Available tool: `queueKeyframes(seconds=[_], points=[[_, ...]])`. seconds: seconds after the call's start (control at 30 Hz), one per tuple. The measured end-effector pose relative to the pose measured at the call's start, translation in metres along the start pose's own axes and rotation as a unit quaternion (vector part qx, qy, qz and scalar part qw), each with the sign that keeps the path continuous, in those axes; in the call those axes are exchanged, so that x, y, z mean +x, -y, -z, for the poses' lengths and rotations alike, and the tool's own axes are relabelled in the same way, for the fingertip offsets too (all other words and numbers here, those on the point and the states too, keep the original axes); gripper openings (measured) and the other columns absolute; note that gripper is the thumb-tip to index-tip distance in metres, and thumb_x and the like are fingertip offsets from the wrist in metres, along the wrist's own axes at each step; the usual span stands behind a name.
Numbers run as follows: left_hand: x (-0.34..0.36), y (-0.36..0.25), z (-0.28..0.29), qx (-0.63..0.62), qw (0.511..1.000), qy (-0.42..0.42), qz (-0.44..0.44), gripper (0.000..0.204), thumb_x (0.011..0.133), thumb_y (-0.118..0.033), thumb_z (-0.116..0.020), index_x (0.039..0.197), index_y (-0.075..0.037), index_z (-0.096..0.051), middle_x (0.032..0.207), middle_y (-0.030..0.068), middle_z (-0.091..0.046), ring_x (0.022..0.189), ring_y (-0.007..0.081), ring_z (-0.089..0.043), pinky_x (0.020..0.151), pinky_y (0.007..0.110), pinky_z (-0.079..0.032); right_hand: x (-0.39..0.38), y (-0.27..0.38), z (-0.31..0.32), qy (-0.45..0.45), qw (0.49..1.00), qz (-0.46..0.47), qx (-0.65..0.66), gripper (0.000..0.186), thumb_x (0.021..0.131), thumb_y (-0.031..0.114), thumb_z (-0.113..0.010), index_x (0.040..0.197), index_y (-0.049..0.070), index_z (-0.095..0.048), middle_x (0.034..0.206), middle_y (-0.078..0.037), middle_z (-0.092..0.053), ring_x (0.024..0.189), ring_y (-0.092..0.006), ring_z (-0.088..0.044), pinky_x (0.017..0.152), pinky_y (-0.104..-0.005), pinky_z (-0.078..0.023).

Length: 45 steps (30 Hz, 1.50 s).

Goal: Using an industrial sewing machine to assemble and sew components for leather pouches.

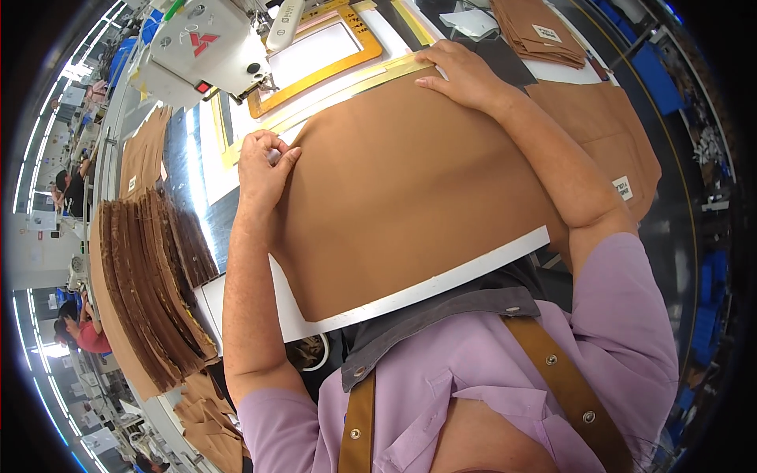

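Note:
A large brown fabric panel [410, 197] spreads in front of me, its near part lying over a white board [441, 280]. At the panel's far left corner, my left hand [264, 169] pinches the edge between thumb and fingers. My right hand [465, 76] grips the far right edge, fingers curled and thumb on the cloth. Just beyond the panel's far edge lies a sewing template [315, 98] with yellow strips and an orange-yellow frame. The white sewing machine head [209, 51] stands over the template's left side, beyond my left hand.
To the left hangs a thick stack of brown cut pieces [150, 284], with more brown cloth [209, 418] below it. Labelled brown panels [607, 142] lie at the right, and a folded brown pile [536, 35] sits at the far right. Other people work at the far left.

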<state>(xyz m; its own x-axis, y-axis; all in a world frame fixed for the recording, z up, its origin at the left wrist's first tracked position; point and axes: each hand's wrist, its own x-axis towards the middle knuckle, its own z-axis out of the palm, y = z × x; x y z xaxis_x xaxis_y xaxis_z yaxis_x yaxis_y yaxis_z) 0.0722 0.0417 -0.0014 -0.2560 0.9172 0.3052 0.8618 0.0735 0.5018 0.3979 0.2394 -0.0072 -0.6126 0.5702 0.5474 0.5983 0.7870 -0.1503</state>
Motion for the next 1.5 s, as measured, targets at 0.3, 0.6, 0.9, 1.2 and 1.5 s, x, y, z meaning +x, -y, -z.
queueKeyframes(seconds=[0.3, 0.6, 0.9, 1.2, 1.5], points=[[0.002, -0.018, 0.028, -0.362, 0.915, 0.109, 0.142, 0.034, 0.085, 0.006, -0.070, 0.114, -0.004, -0.058, 0.115, 0.0070, -0.068, 0.084, 0.0051, -0.060, 0.074, 0.020, -0.049, 0.018, 0.002, 0.020, 0.209, 0.966, -0.026, 0.150, 0.018, 0.092, 0.024, -0.070, 0.099, 0.008, -0.064, 0.101, -0.008, -0.066, 0.102, -0.0281, -0.063, 0.085, -0.0403, -0.050], [0.016, 0.012, 0.049, -0.313, 0.920, 0.131, 0.197, 0.024, 0.086, -0.019, -0.083, 0.101, -0.002, -0.074, 0.083, 0.0000, -0.070, 0.079, 0.0071, -0.064, 0.072, 0.023, -0.050, 0.038, 0.001, 0.010, 0.234, 0.878, -0.169, 0.382, 0.023, 0.093, 0.027, -0.072, 0.104, 0.008, -0.071, 0.083, -0.003, -0.068, 0.077, -0.0132, -0.062, 0.072, -0.0331, -0.050], [0.051, 0.054, 0.032, -0.236, 0.942, 0.031, 0.238, 0.020, 0.089, -0.016, -0.081, 0.100, 0.000, -0.075, 0.086, 0.0024, -0.072, 0.073, 0.0083, -0.064, 0.069, 0.022, -0.051, 0.075, -0.007, -0.030, 0.190, 0.945, -0.154, 0.219, 0.019, 0.092, 0.025, -0.072, 0.090, 0.006, -0.069, 0.072, 0.001, -0.063, 0.071, -0.0093, -0.058, 0.068, -0.0297, -0.047], [0.119, 0.101, 0.027, -0.086, 0.969, 0.012, 0.230, 0.026, 0.085, -0.011, -0.078, 0.108, 0.000, -0.074, 0.098, 0.0070, -0.074, 0.087, 0.0139, -0.068, 0.080, 0.028, -0.052, 0.121, -0.031, -0.060, 0.169, 0.962, -0.120, 0.176, 0.021, 0.087, 0.031, -0.071, 0.088, 0.010, -0.075, 0.082, -0.004, -0.074, 0.078, -0.0183, -0.071, 0.074, -0.0339, -0.055], [0.193, 0.163, 0.013, 0.069, 0.987, -0.037, 0.142, 0.037, 0.089, -0.010, -0.072, 0.123, 0.004, -0.066, 0.120, 0.0156, -0.070, 0.110, 0.0265, -0.066, 0.098, 0.036, -0.048, 0.219, -0.070, -0.117, 0.145, 0.974, -0.140, 0.106, 0.026, 0.087, 0.030, -0.072, 0.101, 0.008, -0.079, 0.096, -0.017, -0.077, 0.088, -0.0327, -0.074, 0.084, -0.0422, -0.057]])
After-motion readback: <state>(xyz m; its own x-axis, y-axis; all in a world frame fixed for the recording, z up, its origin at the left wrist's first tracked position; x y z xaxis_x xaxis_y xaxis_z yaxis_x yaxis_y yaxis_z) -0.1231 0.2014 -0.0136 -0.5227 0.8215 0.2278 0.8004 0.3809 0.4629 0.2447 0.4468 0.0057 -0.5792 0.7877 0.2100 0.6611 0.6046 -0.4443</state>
